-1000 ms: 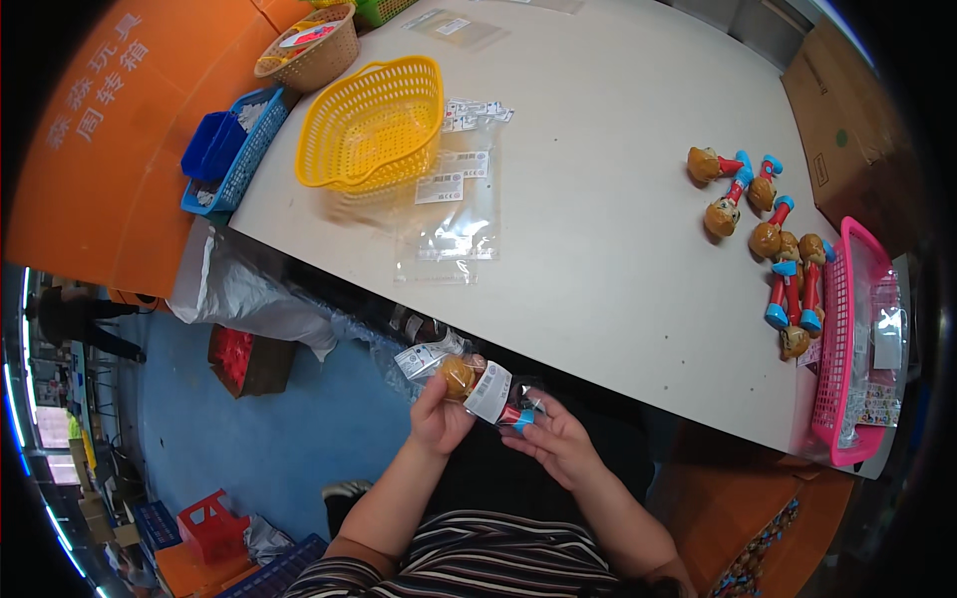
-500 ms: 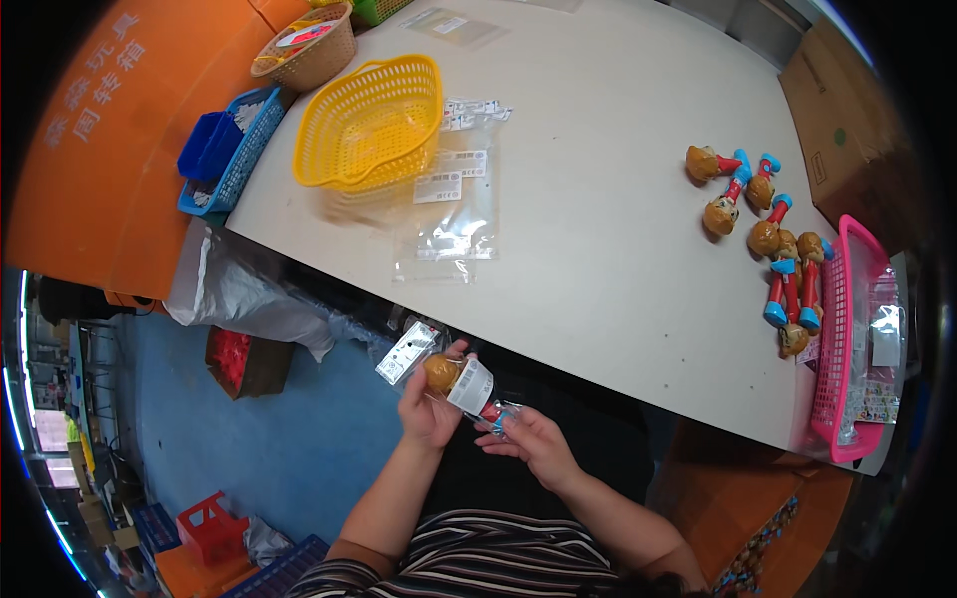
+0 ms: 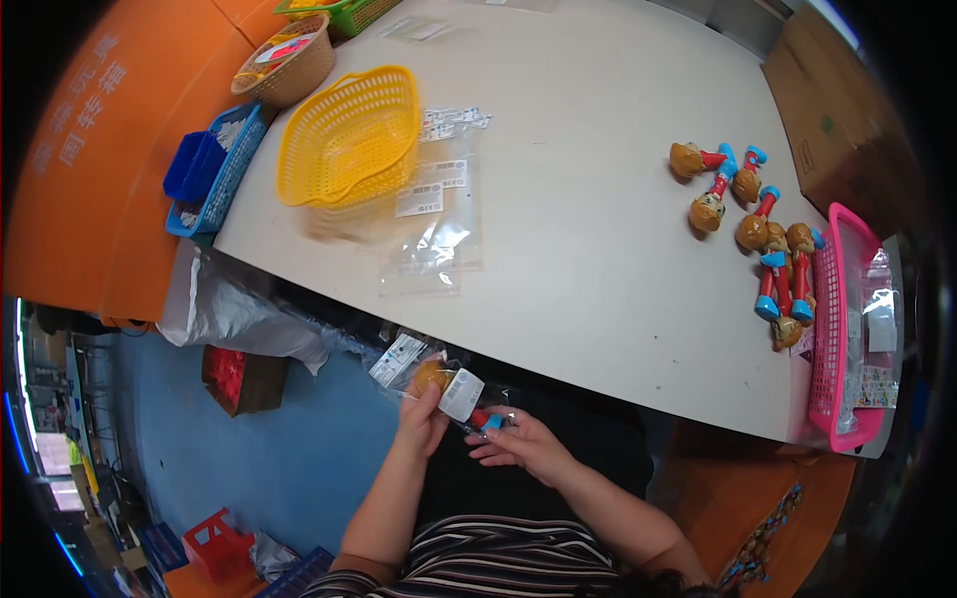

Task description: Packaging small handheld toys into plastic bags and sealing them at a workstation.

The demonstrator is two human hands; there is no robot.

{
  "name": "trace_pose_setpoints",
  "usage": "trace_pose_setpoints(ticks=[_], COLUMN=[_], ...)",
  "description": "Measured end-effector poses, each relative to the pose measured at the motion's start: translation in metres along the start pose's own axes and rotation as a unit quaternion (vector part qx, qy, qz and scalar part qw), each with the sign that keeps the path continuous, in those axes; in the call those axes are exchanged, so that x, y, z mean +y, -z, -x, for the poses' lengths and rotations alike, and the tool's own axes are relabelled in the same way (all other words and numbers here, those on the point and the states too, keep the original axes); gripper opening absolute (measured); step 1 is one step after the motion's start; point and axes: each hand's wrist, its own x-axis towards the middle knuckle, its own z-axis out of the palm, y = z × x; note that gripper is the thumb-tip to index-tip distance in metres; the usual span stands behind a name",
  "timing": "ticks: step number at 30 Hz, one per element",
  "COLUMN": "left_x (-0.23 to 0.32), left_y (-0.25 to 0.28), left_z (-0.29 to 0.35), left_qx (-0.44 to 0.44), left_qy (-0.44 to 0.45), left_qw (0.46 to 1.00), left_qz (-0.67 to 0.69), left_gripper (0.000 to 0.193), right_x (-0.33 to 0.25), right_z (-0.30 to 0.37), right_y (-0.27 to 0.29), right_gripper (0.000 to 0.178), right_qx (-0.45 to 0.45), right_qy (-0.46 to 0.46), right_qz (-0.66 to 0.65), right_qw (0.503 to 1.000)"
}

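Observation:
Between my two hands, just off the table's near edge, is a toy figure (image 3: pixel 432 376) in a clear plastic bag with white printed labels. It has a round brown head, a red body and a blue base. My left hand (image 3: pixel 422 419) is closed around the head end, thumb on top. The blue end is pinched in my right hand (image 3: pixel 518 445), with its fingers pressed on the plastic. One white label (image 3: pixel 462 395) covers the figure's middle, and a second label (image 3: pixel 398 360) lies at the bag's far left end.
Flat clear bags (image 3: pixel 431 254) lie beside a yellow basket (image 3: pixel 289 164) on the table. Several unbagged figures (image 3: pixel 753 231) lie at the right, near a pink basket (image 3: pixel 829 329) and a cardboard box (image 3: pixel 832 110). Blue (image 3: pixel 242 164) and tan baskets (image 3: pixel 309 70) stand at the left edge.
My left thumb has come over the figure's head, and the bagged figure has tilted slightly in my hands. The whole view has shifted a little.

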Motion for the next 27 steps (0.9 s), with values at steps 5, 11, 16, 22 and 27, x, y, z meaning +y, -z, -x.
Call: trace_pose_setpoints(ticks=[5,11,16,22,27], left_x=[0.0,0.009,0.005,0.001,-0.006], left_y=[0.024,0.005,0.008,0.037,0.112], left_z=[0.003,-0.004,-0.02,-0.042,-0.098], left_qx=[-0.006,0.012,0.071,0.151,0.09], left_qy=[0.013,-0.031,-0.077,-0.071,-0.049], left_qw=[0.995,0.997,0.994,0.986,0.995], left_qz=[0.101,0.073,0.018,-0.026,-0.01], left_gripper=[0.043,0.043,0.044,0.053,0.049], right_x=[0.007,0.022,0.025,0.008,-0.01], right_z=[-0.011,-0.02,-0.029,-0.034,0.0], right_y=[0.008,0.013,0.003,-0.003,-0.011], right_gripper=[0.034,0.017,0.027,0.065,0.086], right_qx=[0.024,0.076,0.126,0.034,0.001], right_qy=[0.026,0.185,0.302,0.043,0.073], right_qz=[-0.044,-0.004,0.04,0.064,0.33], right_qw=[0.998,0.98,0.944,0.996,0.941])
